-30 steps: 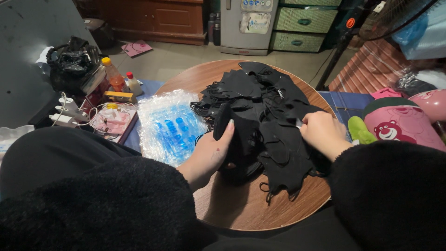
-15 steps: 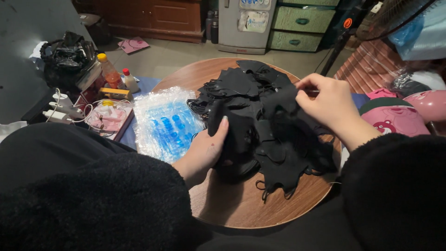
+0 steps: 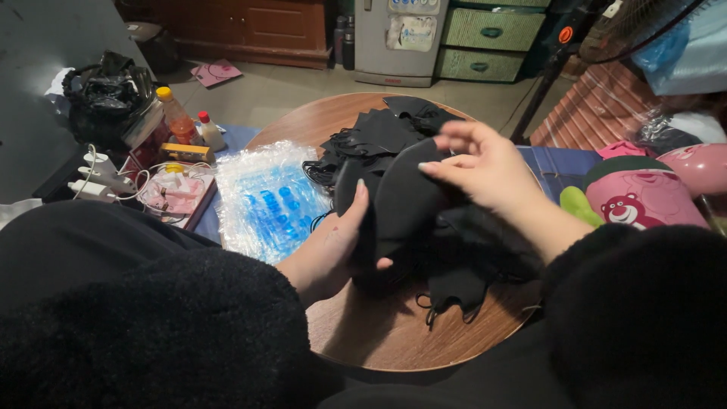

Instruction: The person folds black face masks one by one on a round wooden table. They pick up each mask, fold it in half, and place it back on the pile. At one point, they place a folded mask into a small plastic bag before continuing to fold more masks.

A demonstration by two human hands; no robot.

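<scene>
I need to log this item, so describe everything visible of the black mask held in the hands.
The black mask is a soft, matte, fabric-like piece with a rounded, folded shape, held roughly upright above the round wooden table. The left hand grips its lower left edge, thumb across the front; the right hand pinches its upper right edge. Behind and beneath it lies the pile of black masks. Its ear loops cannot be made out.
</scene>
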